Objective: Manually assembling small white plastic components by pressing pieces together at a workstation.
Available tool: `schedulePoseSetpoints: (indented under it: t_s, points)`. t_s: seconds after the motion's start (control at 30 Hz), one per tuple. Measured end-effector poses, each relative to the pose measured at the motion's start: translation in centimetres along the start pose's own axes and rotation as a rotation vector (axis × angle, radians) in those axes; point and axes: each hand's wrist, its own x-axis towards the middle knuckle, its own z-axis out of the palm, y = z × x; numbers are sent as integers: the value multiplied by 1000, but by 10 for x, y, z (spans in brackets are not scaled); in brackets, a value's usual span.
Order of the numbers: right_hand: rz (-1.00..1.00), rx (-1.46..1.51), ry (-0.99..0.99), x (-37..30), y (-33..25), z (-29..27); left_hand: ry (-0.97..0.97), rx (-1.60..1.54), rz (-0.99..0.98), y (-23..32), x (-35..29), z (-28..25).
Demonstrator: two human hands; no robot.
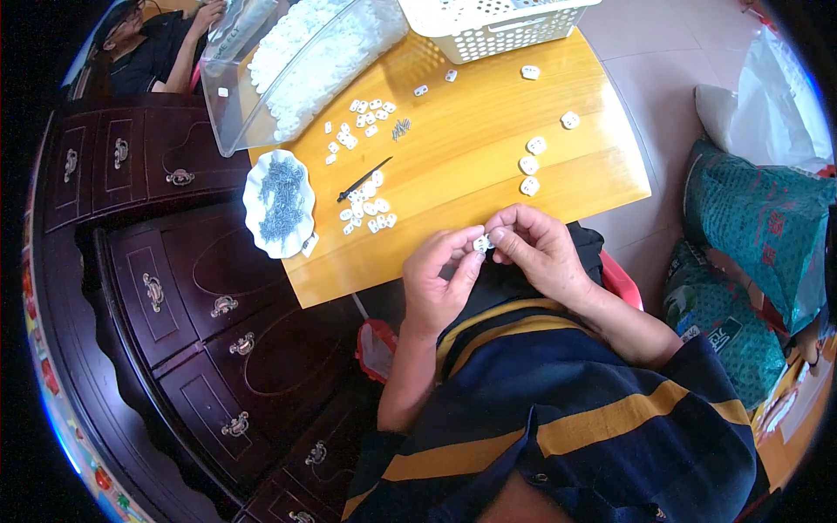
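Just off the table's near edge, my left hand [436,277] and my right hand [542,254] meet. Between their fingertips they pinch a small white plastic piece [484,244] with dark holes. Fingers partly cover it, so its exact kind is unclear. Several assembled-looking white pieces [528,166] lie on the right side of the table [453,179]. Small white plastic parts [370,209] lie in clusters to the left, beside a thin black pointed tool [364,179]. A little heap of metal pins [401,130] sits farther back.
A scalloped white dish [305,205] of metal pins stands at the left edge. Behind it is a clear bin [231,131] full of white parts; a white perforated basket [514,39] stands far back. Dark drawers [200,288] flank the left, green sacks [758,235] the right. Another person [144,52] sits far left.
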Motion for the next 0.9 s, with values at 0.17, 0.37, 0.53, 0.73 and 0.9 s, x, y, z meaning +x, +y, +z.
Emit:
schedulePoseSetpoints:
  t_s: [0.17, 0.37, 0.53, 0.73, 0.9]
  points:
    - [1, 51, -14, 0, 3, -2, -27, 92, 34, 6, 3, -5]
    - [69, 15, -95, 2, 1, -7, -69, 128, 113, 12, 12, -6]
    - [123, 157, -100, 2, -6, -7, -69, 100, 37, 14, 11, -1]
    - [113, 278, -69, 3, -8, -7, 85, 467, 248, 14, 15, 20]
    - [126, 338, -45, 4, -9, -4, 108, 579, 347, 9, 19, 23]
